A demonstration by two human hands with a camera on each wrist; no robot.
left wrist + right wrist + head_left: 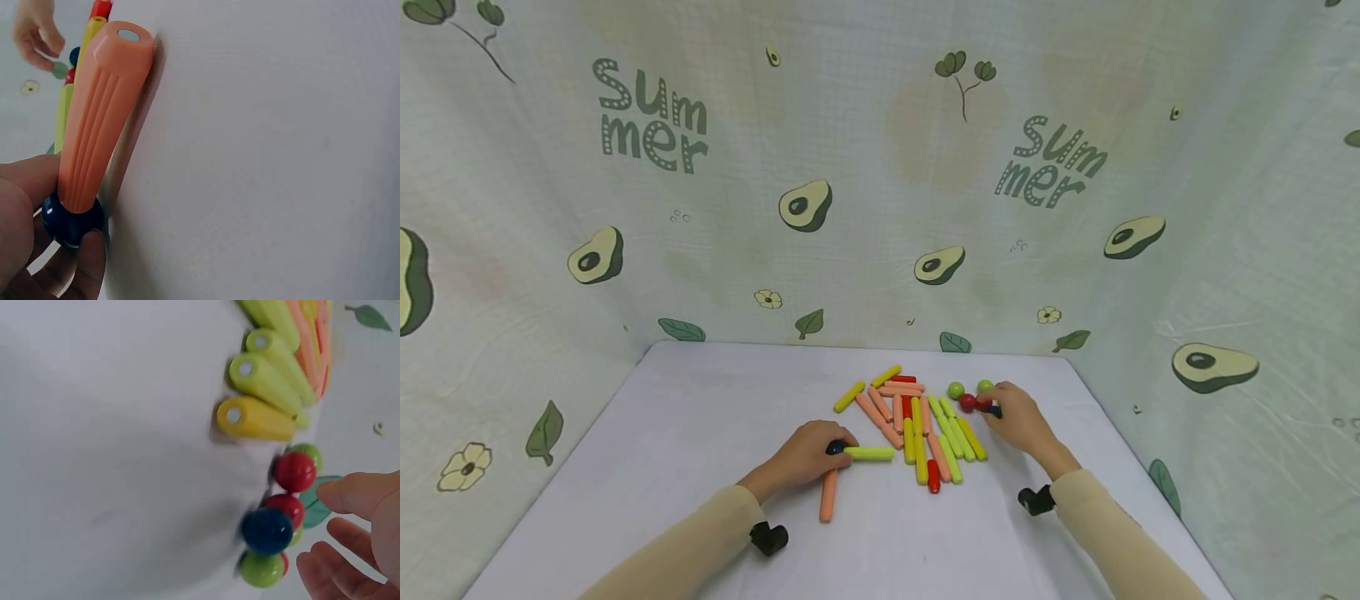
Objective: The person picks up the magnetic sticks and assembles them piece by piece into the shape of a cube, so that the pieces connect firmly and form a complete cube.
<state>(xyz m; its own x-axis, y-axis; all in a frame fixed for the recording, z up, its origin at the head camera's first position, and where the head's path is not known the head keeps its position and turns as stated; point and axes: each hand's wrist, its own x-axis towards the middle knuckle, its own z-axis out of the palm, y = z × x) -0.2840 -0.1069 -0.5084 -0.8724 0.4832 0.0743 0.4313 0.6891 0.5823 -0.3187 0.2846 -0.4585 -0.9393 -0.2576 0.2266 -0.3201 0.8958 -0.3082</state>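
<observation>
My left hand [808,454] grips a dark blue ball [72,222] between thumb and fingers. From that ball an orange stick [109,119] with a silvery disc in its end points toward me, close over the table. A light green stick [870,453] extends rightward from the same ball. At the back right, my right hand [1018,417] is beside a cluster of small balls, its thumb and fingers spread apart with nothing between them. Nearest it are a second blue ball [267,531], a red ball [295,472] and a green ball [261,570].
Several orange, yellow, red and light green sticks lie grouped mid-table, among them a yellow stick [256,419] near the balls and a red stick [933,477] at the front. The white table [700,400] ends at a printed cloth backdrop [865,150].
</observation>
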